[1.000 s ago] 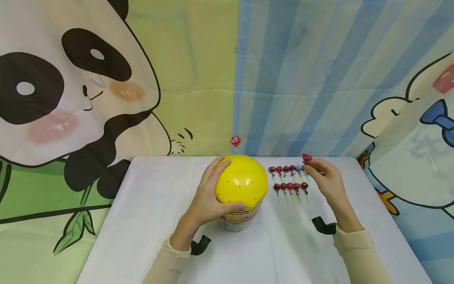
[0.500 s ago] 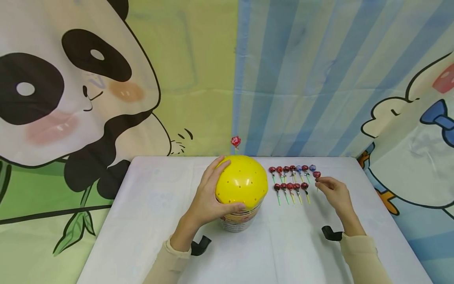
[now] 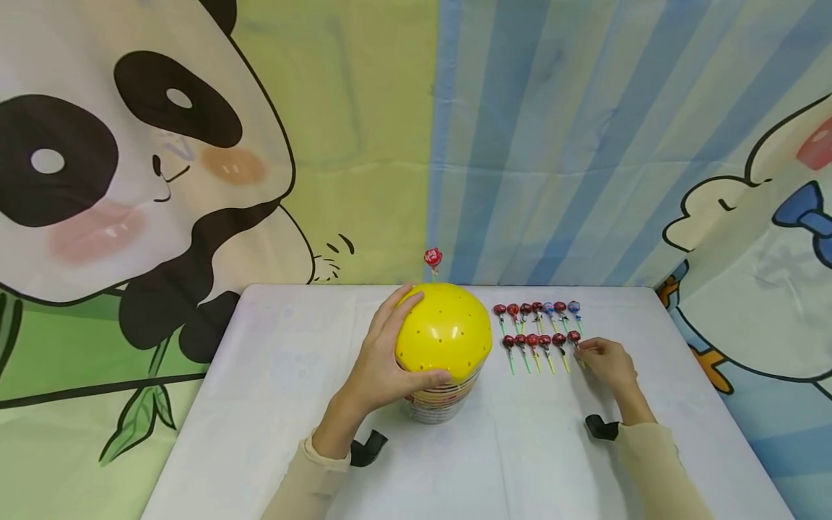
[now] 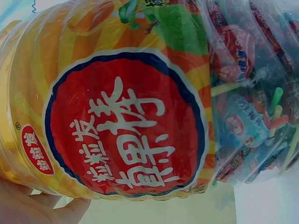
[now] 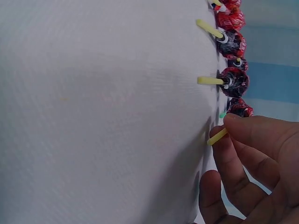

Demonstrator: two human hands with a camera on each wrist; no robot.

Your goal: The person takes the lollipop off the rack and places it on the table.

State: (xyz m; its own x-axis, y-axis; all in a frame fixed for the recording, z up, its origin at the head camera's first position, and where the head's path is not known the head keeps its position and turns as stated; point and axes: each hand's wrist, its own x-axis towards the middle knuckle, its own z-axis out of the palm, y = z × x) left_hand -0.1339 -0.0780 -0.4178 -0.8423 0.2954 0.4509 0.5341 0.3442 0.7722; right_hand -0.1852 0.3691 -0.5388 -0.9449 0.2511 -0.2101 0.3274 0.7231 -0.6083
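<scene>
My left hand (image 3: pixel 383 354) grips the domed yellow lid (image 3: pixel 448 332) of a clear plastic jar, thumb in front and fingers over its left side. In the left wrist view the lollipop jar (image 4: pixel 126 126) has a red and orange label, with wrapped lollipops (image 4: pixel 243 121) inside. One red lollipop (image 3: pixel 432 258) stands up at the lid's far side. At the right end of the front row, my right hand (image 3: pixel 607 361) pinches a dark red lollipop (image 3: pixel 574 336) low at the table. Its yellow stick (image 5: pixel 217 136) shows between thumb and finger in the right wrist view; its head is hidden there.
Two rows of lollipops lie on the white-covered table (image 3: pixel 273 404), right of the jar. The back row (image 3: pixel 525 309) includes blue-wrapped ones; the front row (image 3: pixel 533 341) is dark red. A printed cloth backdrop (image 3: pixel 364 144) hangs behind the table.
My right hand has carried its lollipop from above the back row forward and down to the right end of the front row. My left hand stays on the lid.
</scene>
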